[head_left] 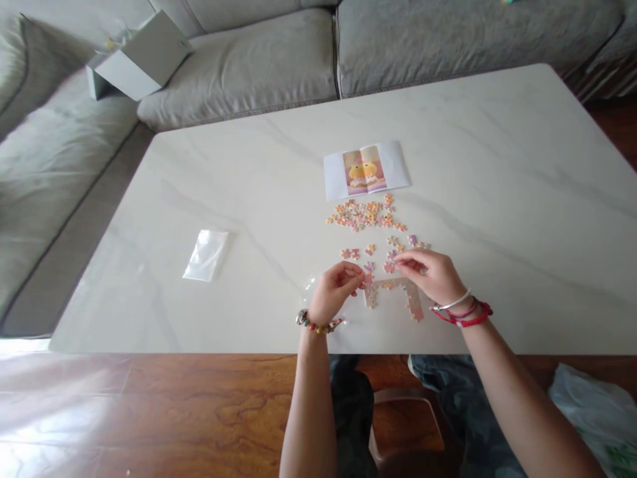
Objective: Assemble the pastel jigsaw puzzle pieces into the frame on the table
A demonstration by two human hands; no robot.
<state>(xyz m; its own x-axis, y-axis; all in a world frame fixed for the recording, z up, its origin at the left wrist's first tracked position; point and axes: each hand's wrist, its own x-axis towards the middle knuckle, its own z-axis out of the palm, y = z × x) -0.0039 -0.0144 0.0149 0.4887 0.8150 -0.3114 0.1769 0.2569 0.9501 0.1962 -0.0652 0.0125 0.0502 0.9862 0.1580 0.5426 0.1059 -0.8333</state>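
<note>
Puzzle pieces point(369, 279) meet the left hand point(335, 287) and right hand point(432, 271), both loosely pinched.

Printed sheet point(365, 171): 1 | joined puzzle section point(415, 303): 1 | clear packet point(205, 256): 1 | loose pieces point(371, 212): dozens, exact count unclear

Loose orange-pink puzzle pieces point(371, 211) beyond a joined, apparently three-sided pale pink border point(393, 283).
</note>
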